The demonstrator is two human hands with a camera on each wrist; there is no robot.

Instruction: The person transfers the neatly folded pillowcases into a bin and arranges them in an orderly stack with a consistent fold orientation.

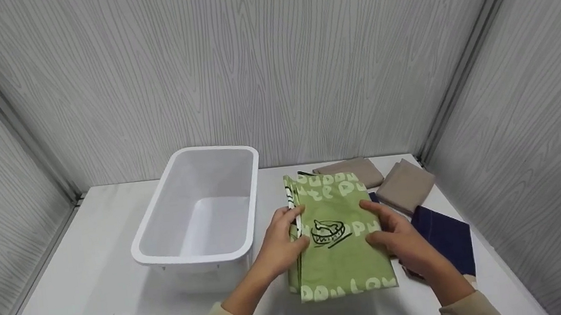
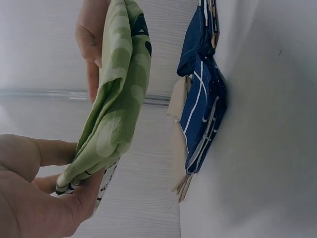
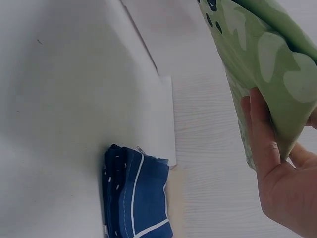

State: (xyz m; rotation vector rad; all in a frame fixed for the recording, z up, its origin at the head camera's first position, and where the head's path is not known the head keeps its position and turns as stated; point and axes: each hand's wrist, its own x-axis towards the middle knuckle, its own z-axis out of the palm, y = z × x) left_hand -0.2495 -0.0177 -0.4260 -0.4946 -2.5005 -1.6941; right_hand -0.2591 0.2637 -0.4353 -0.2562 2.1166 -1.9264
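Note:
A folded green cloth with pale lettering and a black bowl drawing is held up above the table between both hands. My left hand grips its left edge, thumb on one face and fingers on the other. On the opposite edge my right hand holds it the same way. The left wrist view shows the folded layers of the cloth bulging between the hands. From the right wrist view, fingers lie along the underside of the cloth.
A white plastic bin stands left of the cloth. Folded beige cloths lie at the back right of the white table. A folded navy cloth with white lines lies nearer, beside my right forearm. Grey wood-grain panels enclose the table.

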